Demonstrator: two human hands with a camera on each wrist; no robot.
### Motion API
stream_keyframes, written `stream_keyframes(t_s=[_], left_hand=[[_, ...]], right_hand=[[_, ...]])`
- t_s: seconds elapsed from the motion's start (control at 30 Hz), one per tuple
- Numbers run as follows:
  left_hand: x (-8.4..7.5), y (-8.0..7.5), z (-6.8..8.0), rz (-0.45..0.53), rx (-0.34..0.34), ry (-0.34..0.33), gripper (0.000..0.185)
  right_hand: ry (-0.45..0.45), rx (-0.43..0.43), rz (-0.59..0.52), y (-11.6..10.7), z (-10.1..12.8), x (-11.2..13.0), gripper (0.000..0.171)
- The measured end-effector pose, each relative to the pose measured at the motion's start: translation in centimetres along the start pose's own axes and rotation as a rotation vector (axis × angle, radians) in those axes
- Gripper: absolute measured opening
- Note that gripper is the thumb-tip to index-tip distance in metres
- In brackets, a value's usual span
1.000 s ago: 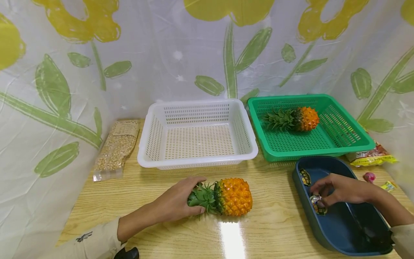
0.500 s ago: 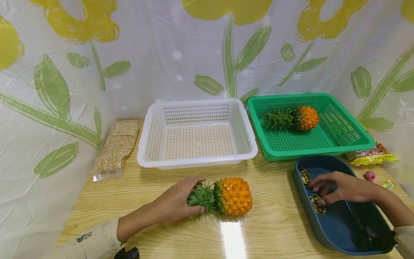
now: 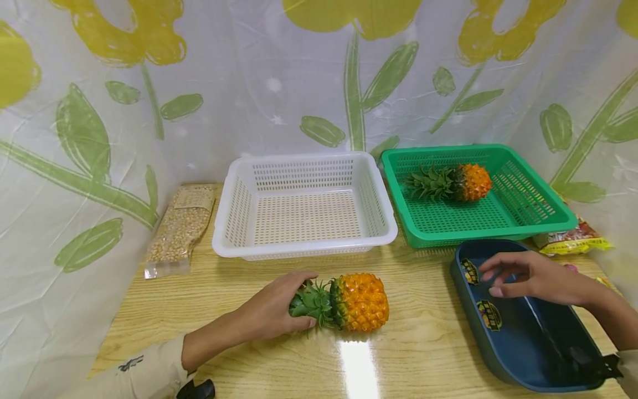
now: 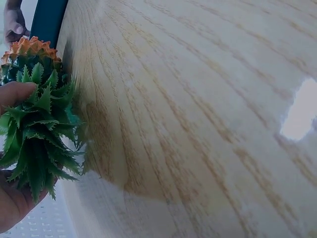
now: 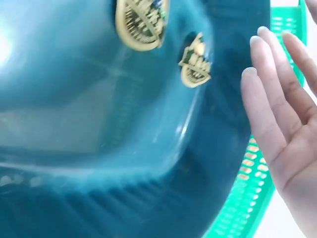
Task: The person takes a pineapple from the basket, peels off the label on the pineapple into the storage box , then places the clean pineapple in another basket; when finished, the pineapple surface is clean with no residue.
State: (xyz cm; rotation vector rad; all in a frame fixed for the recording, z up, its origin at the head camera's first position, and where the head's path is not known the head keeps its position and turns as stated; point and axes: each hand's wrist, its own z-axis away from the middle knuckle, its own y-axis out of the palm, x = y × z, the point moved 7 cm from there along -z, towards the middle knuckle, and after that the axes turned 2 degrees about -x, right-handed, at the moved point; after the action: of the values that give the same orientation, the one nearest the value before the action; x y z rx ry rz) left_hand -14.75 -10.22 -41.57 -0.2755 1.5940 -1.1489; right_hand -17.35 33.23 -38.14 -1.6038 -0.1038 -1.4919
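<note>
My left hand [image 3: 274, 307] grips the leafy crown of an orange pineapple [image 3: 363, 303], which lies on its side on the wooden table. The left wrist view shows thumb and fingers around the green crown [image 4: 37, 134]. Over the dark blue basin [image 3: 528, 354], my right hand [image 3: 535, 277] hovers with relaxed fingers and holds nothing. Two flat black-and-yellow emblem-shaped labels sit on the basin's inner left side: a front label [image 3: 489, 315] and a back label [image 3: 470, 272]. Both labels also appear in the right wrist view, where the larger label [image 5: 141, 25] is cut off at the top.
Behind the left hand stands a white basket [image 3: 305, 247]. To its right, a green basket [image 3: 493, 235] holds a smaller pineapple [image 3: 476, 182]. A bag of pale kernels [image 3: 176, 230] lies far left; a colourful snack bag [image 3: 573, 238] lies behind the basin.
The right hand has let go of a small shiny piece at the front label, loosened its fingers and risen up and to the right. The left hand and pineapple have stayed put.
</note>
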Motion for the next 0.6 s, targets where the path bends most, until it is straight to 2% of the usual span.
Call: stream_keyframes(t_s=[0.1, 0.27, 0.47, 0.6], left_hand=[[0.0, 0.0, 0.0, 0.001, -0.002, 0.004, 0.085], [0.1, 0.0, 0.0, -0.001, -0.009, 0.008, 0.084], [0.0, 0.0, 0.0, -0.005, -0.013, 0.009, 0.084], [0.0, 0.0, 0.1, -0.009, -0.011, 0.007, 0.083]], right_hand=[[0.006, -0.025, 0.019, 0.0, -0.3, 1.0, 0.034], [-0.051, -0.053, 0.025, 0.2, -1.3, 3.2, 0.036], [-0.126, -0.084, -0.019, 1.6, -2.7, 5.9, 0.038], [-0.129, -0.124, 0.018, 2.6, -3.6, 7.3, 0.037]])
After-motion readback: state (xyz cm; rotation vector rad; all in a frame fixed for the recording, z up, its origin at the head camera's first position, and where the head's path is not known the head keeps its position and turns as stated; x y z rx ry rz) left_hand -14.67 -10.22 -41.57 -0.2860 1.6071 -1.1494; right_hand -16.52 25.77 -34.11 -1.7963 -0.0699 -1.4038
